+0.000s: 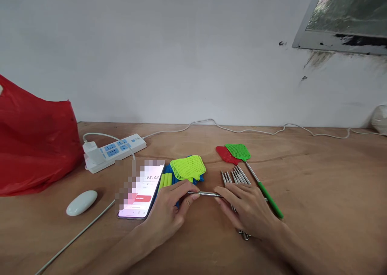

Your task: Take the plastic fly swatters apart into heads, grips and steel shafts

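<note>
The fingers (188, 185) of the left hand (169, 208) pinch one end of a thin silver metal rod (206, 194), nearly closed; the right hand's (249, 210) grip its other end likewise, above the brown wooden surface (326, 178). From the rod, a glossy white oval object (81, 203) and a lit flat phone (148, 186) lie toward nine o'clock, yellow-green plastic mesh paddles (188, 167) at eleven, red (226, 154) and green mesh paddles (238, 151) at one, and slim silver metal rods (241, 175) at two, passing beneath the right hand.

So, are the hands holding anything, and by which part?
A thin silvery metal rod: the left hand pinches it near one end, the right hand holds it farther along, its other end hidden.
</note>
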{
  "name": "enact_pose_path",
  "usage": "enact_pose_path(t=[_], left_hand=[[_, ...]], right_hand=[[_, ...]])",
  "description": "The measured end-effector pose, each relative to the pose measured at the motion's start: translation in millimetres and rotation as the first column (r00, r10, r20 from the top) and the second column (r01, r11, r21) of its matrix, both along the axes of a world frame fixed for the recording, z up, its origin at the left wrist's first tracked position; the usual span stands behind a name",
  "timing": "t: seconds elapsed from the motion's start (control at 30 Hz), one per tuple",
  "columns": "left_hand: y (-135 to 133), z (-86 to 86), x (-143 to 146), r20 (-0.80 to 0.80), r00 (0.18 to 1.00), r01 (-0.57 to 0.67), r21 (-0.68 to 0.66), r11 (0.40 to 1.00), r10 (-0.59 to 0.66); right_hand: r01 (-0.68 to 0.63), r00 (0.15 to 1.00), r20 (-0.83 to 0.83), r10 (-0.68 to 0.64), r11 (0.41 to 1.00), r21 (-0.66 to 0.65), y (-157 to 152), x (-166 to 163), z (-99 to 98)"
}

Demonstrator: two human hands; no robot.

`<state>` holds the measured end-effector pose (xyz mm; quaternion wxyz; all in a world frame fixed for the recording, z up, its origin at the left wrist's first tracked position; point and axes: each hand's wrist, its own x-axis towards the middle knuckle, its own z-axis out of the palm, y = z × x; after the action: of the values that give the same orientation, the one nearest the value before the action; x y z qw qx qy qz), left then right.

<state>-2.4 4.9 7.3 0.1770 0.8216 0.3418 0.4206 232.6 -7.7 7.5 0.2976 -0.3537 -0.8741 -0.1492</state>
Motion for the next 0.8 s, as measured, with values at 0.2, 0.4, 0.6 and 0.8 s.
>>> enact_pose_path(t=[0.2,0.4,0.6,0.8], left_hand=[[-2.3,-3.4,3.4,-0.012,0.999,0.036,-0.001,0.999,-0.036],[-2.2,-1.8,7.7,0.022,1.0,0.004,0.01,1.0,-0.005],[-2.7,0.0,8.3,0.021,1.0,0.005,0.035,0.999,-0.006],[-2.4,0.5,6.4,-0.015,1.0,0.009,0.042,0.999,-0.008]], right_hand=[[-0.007,1.0,0.017,0.007,1.0,-0.005,-0.3,-5.2,-3.0],[-0.057,0.998,-0.003,0.057,0.995,0.086,1.0,-0.4,1.3],[-0.078,0.995,-0.049,0.084,0.991,0.111,2.4,3.3,3.5],[-0.094,0.994,-0.051,0.098,0.992,0.083,2.9,5.3,1.3]])
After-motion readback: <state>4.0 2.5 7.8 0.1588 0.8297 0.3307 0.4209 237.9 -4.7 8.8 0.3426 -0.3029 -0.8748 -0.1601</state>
